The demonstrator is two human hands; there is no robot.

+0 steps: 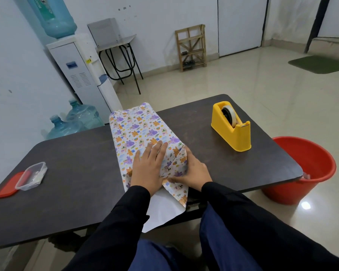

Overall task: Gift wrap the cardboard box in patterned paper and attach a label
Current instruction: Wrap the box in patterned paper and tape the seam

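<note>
The box lies in the middle of the dark table (76, 153), fully covered by patterned wrapping paper (137, 130) with purple and orange animals; no cardboard shows. My left hand (149, 167) lies flat on top of the near end, fingers straight, pressing the paper down. My right hand (194, 171) is against the near right corner, pushing the side fold of paper inward; its fingertips are hidden under the fold. A loose flap (164, 208) with its white underside up hangs over the table's near edge. No label is in view.
A yellow tape dispenser (232, 127) stands at the right of the table. A clear plastic container (31, 176) and its red lid (8, 185) sit at the left. A red bucket (305, 167) stands on the floor beside the table's right end.
</note>
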